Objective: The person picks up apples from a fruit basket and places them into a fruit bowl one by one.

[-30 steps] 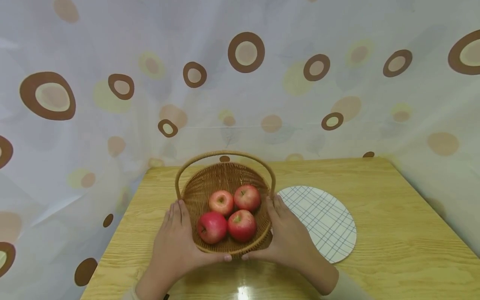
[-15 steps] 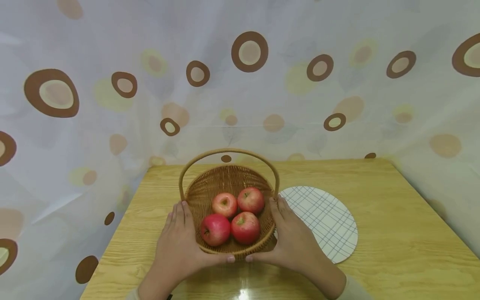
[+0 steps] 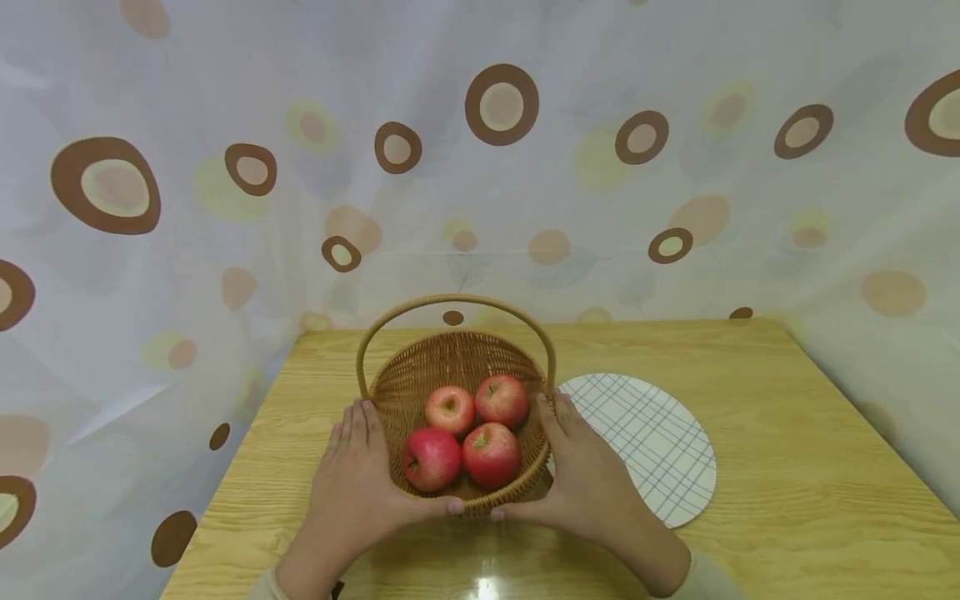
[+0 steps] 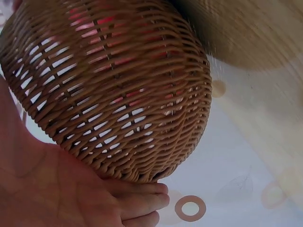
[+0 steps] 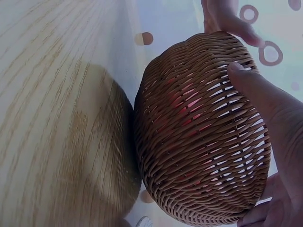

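A wicker basket point(image 3: 386, 375) with a tall arched handle point(image 3: 456, 297) stands on the wooden table and holds several red apples point(image 3: 491, 455). My left hand point(image 3: 356, 492) lies against the basket's left side, fingers straight and thumb stretched along the front rim. On the opposite side my right hand point(image 3: 581, 483) mirrors it, its thumb tip a short gap from the left one. In the right wrist view the right thumb point(image 5: 260, 87) presses on the woven wall. Red apple skin shows through the weave in both wrist views.
Right of the basket lies a round white mat with blue grid lines point(image 3: 652, 442), partly covered by my right hand. The wooden table point(image 3: 795, 467) ends at a pale curtain point(image 3: 570, 192) with brown rings, which hangs behind it and on both sides.
The basket and both hands appear slightly farther right in the head view, where the background shifts similarly. The handle's top sits a little higher. My left thumb tip has slid slightly left since half a second ago.
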The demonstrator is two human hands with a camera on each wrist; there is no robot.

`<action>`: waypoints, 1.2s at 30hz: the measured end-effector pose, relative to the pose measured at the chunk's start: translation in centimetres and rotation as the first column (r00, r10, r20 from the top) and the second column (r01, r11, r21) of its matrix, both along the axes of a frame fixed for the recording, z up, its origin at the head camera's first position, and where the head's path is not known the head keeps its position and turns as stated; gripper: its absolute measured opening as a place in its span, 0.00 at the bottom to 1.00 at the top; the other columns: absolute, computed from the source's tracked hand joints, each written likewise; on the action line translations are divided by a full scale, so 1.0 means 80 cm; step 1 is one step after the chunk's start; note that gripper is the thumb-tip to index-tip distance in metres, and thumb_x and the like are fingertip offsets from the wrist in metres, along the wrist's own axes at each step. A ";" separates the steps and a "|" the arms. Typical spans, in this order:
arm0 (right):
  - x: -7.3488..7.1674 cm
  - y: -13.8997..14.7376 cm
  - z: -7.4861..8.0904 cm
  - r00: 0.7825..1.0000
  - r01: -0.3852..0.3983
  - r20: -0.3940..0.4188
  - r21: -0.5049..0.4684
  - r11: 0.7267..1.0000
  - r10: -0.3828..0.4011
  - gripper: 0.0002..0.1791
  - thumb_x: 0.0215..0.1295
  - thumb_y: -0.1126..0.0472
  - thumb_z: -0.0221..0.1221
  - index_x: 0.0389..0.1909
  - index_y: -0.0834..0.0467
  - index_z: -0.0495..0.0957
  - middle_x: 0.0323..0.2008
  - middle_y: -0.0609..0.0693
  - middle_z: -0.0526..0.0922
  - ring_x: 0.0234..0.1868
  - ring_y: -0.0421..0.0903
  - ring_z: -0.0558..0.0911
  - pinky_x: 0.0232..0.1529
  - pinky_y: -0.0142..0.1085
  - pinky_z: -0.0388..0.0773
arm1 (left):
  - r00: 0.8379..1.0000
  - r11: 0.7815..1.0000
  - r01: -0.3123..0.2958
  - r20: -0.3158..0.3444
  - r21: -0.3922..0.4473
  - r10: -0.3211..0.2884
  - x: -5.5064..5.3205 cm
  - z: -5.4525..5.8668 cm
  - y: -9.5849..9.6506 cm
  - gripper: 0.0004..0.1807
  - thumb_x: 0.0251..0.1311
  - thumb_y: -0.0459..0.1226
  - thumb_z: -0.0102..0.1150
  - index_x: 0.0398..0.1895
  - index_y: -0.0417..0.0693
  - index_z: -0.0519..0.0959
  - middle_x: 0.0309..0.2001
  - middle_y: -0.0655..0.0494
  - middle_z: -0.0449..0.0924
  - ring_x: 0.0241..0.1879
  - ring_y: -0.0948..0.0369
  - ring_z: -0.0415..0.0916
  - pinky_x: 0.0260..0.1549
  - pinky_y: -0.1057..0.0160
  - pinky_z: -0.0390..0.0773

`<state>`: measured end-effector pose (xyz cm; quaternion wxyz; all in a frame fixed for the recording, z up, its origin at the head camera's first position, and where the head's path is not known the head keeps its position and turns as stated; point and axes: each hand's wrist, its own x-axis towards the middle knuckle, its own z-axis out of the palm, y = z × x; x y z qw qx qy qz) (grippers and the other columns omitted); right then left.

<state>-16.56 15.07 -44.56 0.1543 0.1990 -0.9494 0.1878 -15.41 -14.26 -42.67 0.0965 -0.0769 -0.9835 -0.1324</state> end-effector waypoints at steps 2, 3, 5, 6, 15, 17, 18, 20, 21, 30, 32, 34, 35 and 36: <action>0.001 0.001 0.000 1.000 0.004 0.006 -0.005 1.000 -0.004 0.82 0.35 0.08 0.64 0.84 0.61 0.58 0.80 0.70 0.61 0.76 0.69 0.71 0.63 0.61 0.82 | 1.000 1.000 0.001 -0.007 -0.004 -0.001 -0.001 0.000 -0.001 0.97 0.22 0.95 0.49 0.79 0.20 0.52 0.80 0.21 0.51 0.81 0.32 0.52 0.80 0.37 0.57; 0.001 0.001 0.000 1.000 0.008 0.011 -0.006 1.000 -0.008 0.82 0.35 0.08 0.64 0.84 0.59 0.58 0.80 0.70 0.61 0.75 0.69 0.72 0.60 0.60 0.84 | 1.000 1.000 0.001 -0.008 -0.006 -0.001 -0.002 0.000 -0.001 0.97 0.21 0.95 0.49 0.80 0.20 0.52 0.80 0.22 0.51 0.82 0.32 0.52 0.81 0.37 0.57; 0.001 0.003 0.000 1.000 0.015 0.021 -0.015 1.000 -0.015 0.81 0.35 0.09 0.65 0.84 0.57 0.58 0.80 0.68 0.62 0.72 0.68 0.76 0.52 0.58 0.88 | 1.000 1.000 0.002 -0.008 -0.006 -0.002 -0.002 0.000 -0.001 0.97 0.21 0.95 0.49 0.80 0.20 0.51 0.80 0.22 0.50 0.82 0.33 0.51 0.81 0.38 0.56; 0.002 0.004 0.001 1.000 0.018 0.026 -0.019 1.000 -0.017 0.80 0.35 0.09 0.65 0.84 0.56 0.59 0.80 0.68 0.63 0.71 0.68 0.77 0.47 0.57 0.89 | 1.000 1.000 0.003 -0.005 -0.005 -0.003 -0.002 0.000 0.000 0.97 0.21 0.95 0.49 0.80 0.20 0.51 0.81 0.22 0.50 0.82 0.33 0.50 0.81 0.38 0.56; 0.006 0.011 0.014 0.999 0.026 0.026 -0.017 1.000 -0.026 0.76 0.37 0.12 0.68 0.82 0.55 0.63 0.72 0.66 0.76 0.70 0.66 0.79 0.45 0.60 0.89 | 1.000 1.000 0.008 0.008 -0.002 -0.008 0.001 0.001 -0.001 0.95 0.26 0.94 0.49 0.80 0.21 0.51 0.81 0.22 0.48 0.83 0.32 0.48 0.81 0.37 0.56; 0.007 0.013 0.017 1.000 0.029 0.005 -0.022 0.999 -0.029 0.73 0.37 0.14 0.71 0.81 0.55 0.66 0.66 0.64 0.82 0.65 0.64 0.83 0.48 0.60 0.89 | 1.000 1.000 0.006 0.009 0.000 -0.006 0.001 0.001 0.000 0.95 0.25 0.94 0.49 0.80 0.21 0.51 0.81 0.23 0.48 0.83 0.33 0.48 0.81 0.37 0.56; 0.008 0.014 0.018 1.000 0.031 -0.006 -0.029 0.999 -0.031 0.72 0.37 0.15 0.72 0.80 0.55 0.67 0.63 0.62 0.85 0.62 0.62 0.85 0.48 0.58 0.89 | 1.000 1.000 0.006 0.008 0.000 -0.006 0.001 0.001 0.000 0.95 0.25 0.94 0.49 0.80 0.21 0.51 0.81 0.23 0.48 0.83 0.33 0.48 0.81 0.37 0.56; 0.008 0.017 0.021 0.999 0.034 -0.028 -0.037 0.999 -0.035 0.69 0.38 0.16 0.72 0.77 0.55 0.71 0.57 0.58 0.88 0.56 0.57 0.88 0.44 0.53 0.89 | 1.000 1.000 0.005 0.006 -0.001 -0.005 0.002 0.000 0.001 0.95 0.25 0.94 0.49 0.80 0.21 0.51 0.81 0.23 0.48 0.83 0.33 0.48 0.81 0.37 0.56; 0.008 0.018 0.022 0.998 0.035 -0.042 -0.043 0.998 -0.037 0.67 0.39 0.16 0.71 0.76 0.55 0.73 0.56 0.57 0.89 0.54 0.55 0.88 0.42 0.51 0.89 | 1.000 1.000 0.005 0.006 -0.001 -0.005 0.002 0.000 0.001 0.95 0.25 0.94 0.49 0.80 0.21 0.51 0.81 0.22 0.48 0.83 0.33 0.48 0.81 0.37 0.56; 0.002 0.022 0.030 0.967 -0.107 -0.243 -0.122 0.987 0.075 0.51 0.45 0.27 0.77 0.65 0.56 0.82 0.57 0.53 0.88 0.58 0.53 0.86 0.56 0.52 0.86 | 1.000 1.000 0.006 -0.012 0.026 -0.006 0.002 -0.006 0.002 0.96 0.23 0.93 0.53 0.80 0.21 0.50 0.81 0.22 0.47 0.83 0.32 0.46 0.82 0.37 0.54; 0.001 0.020 0.031 0.959 -0.149 -0.261 -0.132 0.980 0.111 0.50 0.47 0.29 0.77 0.65 0.57 0.82 0.60 0.52 0.86 0.61 0.53 0.85 0.59 0.53 0.85 | 1.000 0.999 0.007 -0.016 0.034 -0.006 0.002 -0.007 0.002 0.96 0.23 0.93 0.53 0.80 0.21 0.50 0.81 0.22 0.46 0.83 0.32 0.46 0.82 0.38 0.53; 0.000 0.016 0.033 0.957 -0.177 -0.257 -0.141 0.974 0.137 0.49 0.49 0.30 0.77 0.66 0.57 0.81 0.62 0.52 0.85 0.63 0.52 0.83 0.61 0.53 0.84 | 1.000 0.999 0.005 -0.011 0.042 -0.005 0.002 -0.007 0.002 0.97 0.23 0.93 0.53 0.81 0.21 0.49 0.82 0.22 0.45 0.84 0.32 0.44 0.82 0.38 0.52; 0.000 0.014 0.034 0.957 -0.184 -0.251 -0.143 0.972 0.144 0.49 0.49 0.30 0.77 0.66 0.57 0.81 0.63 0.52 0.84 0.63 0.52 0.83 0.61 0.53 0.84 | 1.000 0.999 0.002 -0.002 0.044 -0.002 0.002 -0.007 0.002 0.97 0.22 0.93 0.53 0.81 0.22 0.48 0.82 0.23 0.43 0.84 0.33 0.43 0.83 0.38 0.51; 0.000 0.012 0.035 0.959 -0.188 -0.241 -0.143 0.972 0.150 0.49 0.50 0.29 0.77 0.66 0.57 0.81 0.64 0.51 0.84 0.64 0.52 0.82 0.62 0.53 0.84 | 1.000 0.999 0.001 0.004 0.046 -0.001 0.003 -0.007 0.002 0.97 0.22 0.93 0.53 0.81 0.22 0.48 0.82 0.23 0.43 0.84 0.33 0.42 0.83 0.38 0.51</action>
